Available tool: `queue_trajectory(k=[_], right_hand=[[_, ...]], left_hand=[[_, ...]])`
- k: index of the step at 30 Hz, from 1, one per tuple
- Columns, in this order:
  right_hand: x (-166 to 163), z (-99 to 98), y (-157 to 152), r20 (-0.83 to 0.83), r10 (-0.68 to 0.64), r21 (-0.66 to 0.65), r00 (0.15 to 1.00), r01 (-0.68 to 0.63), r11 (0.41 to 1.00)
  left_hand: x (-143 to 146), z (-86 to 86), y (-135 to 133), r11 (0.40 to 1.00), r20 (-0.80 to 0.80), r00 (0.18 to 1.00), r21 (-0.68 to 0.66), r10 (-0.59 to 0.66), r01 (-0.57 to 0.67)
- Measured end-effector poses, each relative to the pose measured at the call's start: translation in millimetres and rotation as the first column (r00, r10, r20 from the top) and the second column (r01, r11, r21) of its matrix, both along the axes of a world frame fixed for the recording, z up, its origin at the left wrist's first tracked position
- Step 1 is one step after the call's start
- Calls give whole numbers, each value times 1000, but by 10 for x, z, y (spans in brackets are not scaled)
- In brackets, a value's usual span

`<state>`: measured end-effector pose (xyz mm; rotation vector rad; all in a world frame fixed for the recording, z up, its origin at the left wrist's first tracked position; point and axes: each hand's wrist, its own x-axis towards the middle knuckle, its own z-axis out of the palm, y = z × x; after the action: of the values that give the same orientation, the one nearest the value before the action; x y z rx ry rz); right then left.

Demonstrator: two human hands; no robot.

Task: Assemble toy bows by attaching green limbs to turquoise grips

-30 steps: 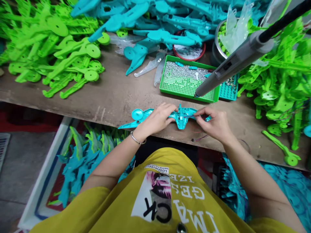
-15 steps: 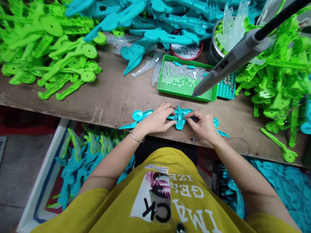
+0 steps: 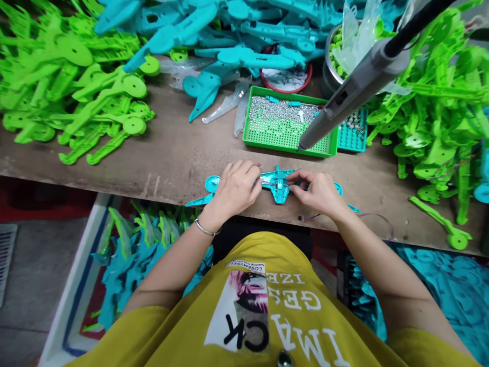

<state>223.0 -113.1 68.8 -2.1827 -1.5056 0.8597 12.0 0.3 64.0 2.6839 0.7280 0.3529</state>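
Observation:
On the table's front edge lies a turquoise plastic shell (image 3: 280, 191), long and winged, with its ribbed inner side facing up. Thin wires (image 3: 269, 182) run across its middle. My left hand (image 3: 237, 187) is over the left wing, its fingertips pinched on the wires. Across the centre from it, my right hand (image 3: 315, 190) pinches the wires at the right side of the shell's middle. A loose wire with a small dark connector (image 3: 303, 218) trails from under my right hand along the table edge. Both hands cover parts of the wings.
A green tray (image 3: 290, 144) of screws stands behind the shell, under a hanging grey electric screwdriver (image 3: 344, 94). Green parts (image 3: 110, 92) pile up left and right, turquoise parts (image 3: 244, 30) at the back. A white-rimmed bin (image 3: 82, 285) of parts stands below left.
My left hand has moved left from the shell's centre, and its spread fingers have closed on the wires. My right hand stays near the middle. The view has shifted slightly.

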Motion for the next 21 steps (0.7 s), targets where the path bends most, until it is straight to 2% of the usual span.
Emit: queue_trajectory(k=[4, 9, 11, 13, 15, 18, 21], right_hand=[[1, -23, -3, -53, 4, 35, 999, -2, 999], [54, -47, -2, -186, -10, 65, 982, 23, 998], [94, -48, 16, -125, -54, 123, 991, 70, 990], [125, -40, 46, 11, -82, 143, 997, 80, 986], [134, -20, 84, 86, -47, 52, 995, 43, 998], [107, 27, 146, 60, 11, -121, 998, -3, 993], [66, 68, 197, 64, -12, -185, 998, 24, 982]], left_hand=[[-103, -34, -38, 997, 25, 997, 9, 76, -76], [-136, -191, -84, 980, 169, 977, -170, 129, -100], [-135, -245, -98, 979, 255, 959, -186, 127, -80], [-136, -283, -111, 985, 326, 939, -162, 111, -60], [-138, -309, -121, 988, 367, 924, -143, 103, -53], [-142, -329, -128, 987, 391, 914, -147, 113, -59], [-145, -337, -128, 987, 403, 908, -151, 114, -56]])
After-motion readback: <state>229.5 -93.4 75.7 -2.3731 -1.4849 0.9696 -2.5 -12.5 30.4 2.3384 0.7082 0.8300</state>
